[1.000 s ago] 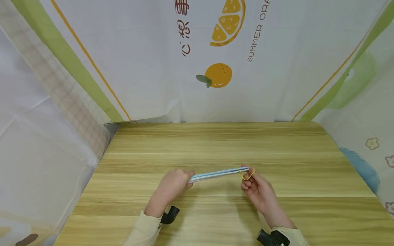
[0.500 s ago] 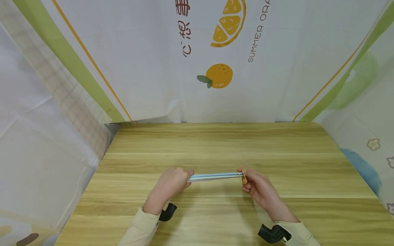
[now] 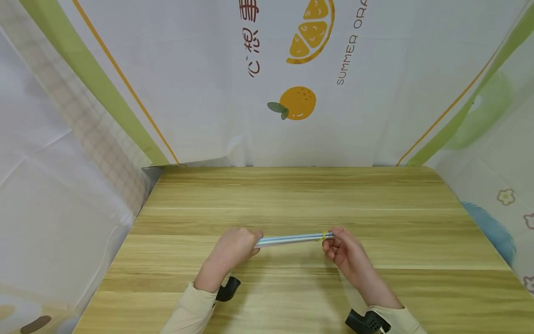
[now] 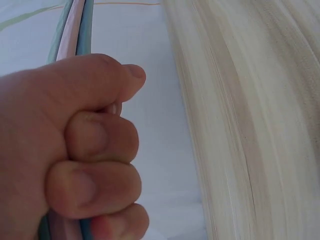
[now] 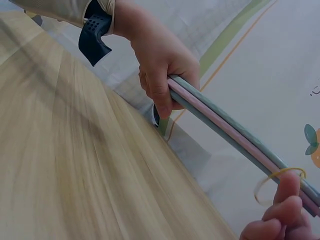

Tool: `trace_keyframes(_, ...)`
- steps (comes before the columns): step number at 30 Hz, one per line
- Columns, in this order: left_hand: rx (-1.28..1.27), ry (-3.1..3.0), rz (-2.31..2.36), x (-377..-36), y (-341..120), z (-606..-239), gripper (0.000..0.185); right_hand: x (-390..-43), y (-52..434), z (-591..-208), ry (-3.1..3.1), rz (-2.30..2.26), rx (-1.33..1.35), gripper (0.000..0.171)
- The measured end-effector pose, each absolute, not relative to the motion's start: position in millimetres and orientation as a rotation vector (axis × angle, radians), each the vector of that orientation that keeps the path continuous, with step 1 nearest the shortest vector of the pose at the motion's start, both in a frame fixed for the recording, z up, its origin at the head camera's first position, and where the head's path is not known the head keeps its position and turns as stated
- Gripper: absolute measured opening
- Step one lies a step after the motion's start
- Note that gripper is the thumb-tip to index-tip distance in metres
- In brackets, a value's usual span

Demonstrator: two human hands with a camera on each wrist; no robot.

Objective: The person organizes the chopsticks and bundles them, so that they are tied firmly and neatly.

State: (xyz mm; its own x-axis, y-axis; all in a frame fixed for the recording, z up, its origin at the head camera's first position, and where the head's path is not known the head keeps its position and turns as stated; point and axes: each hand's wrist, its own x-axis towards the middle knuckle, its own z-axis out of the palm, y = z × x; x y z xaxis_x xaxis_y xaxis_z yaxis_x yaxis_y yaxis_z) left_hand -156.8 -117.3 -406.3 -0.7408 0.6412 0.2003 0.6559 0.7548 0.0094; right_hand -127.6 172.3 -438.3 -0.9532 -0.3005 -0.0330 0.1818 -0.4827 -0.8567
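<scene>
A thin bundle of pastel blue, pink and green sticks (image 3: 292, 240) is held level just above the wooden table (image 3: 292, 195). My left hand (image 3: 239, 246) grips its left end in a fist; in the left wrist view the fingers (image 4: 95, 140) curl round the sticks (image 4: 75, 25). My right hand (image 3: 335, 248) pinches a yellow rubber band (image 3: 324, 236) looped over the bundle's right end. In the right wrist view the rubber band (image 5: 278, 173) circles the sticks (image 5: 225, 125) just above my right fingertips (image 5: 287, 197), with the left hand (image 5: 162, 75) at the far end.
Printed white sheets with orange-fruit pictures (image 3: 297, 103) wall in the table at the back and on both sides. Black wrist-camera mounts (image 3: 227, 288) sit at both cuffs. Bare wood surrounds the hands.
The bundle's right end has dropped to level. The rubber band, a wide loose loop on the right fingers a second ago, now sits tight round the bundle's end, with the right hand closer to it.
</scene>
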Motion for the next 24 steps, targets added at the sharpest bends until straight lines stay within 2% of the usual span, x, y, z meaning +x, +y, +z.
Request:
trace_keyframes(3,-1.008,-2.778,-0.121,-157,-118,-407,0.026,-124,169,-441,1.480,-2.493,-0.180,0.024)
trace_keyframes(8,-0.970,-2.783,-0.124,-158,-118,-409,0.027,-117,157,-446,1.713,-2.413,-0.073,0.006)
trace_keyframes(18,-0.976,-2.765,-0.147,-157,-113,-409,0.029,-120,129,-446,1.774,-2.438,0.347,0.008)
trace_keyframes(24,-0.973,-2.778,-0.155,-158,-113,-409,0.028,-121,127,-446,1.809,-2.484,0.434,0.013)
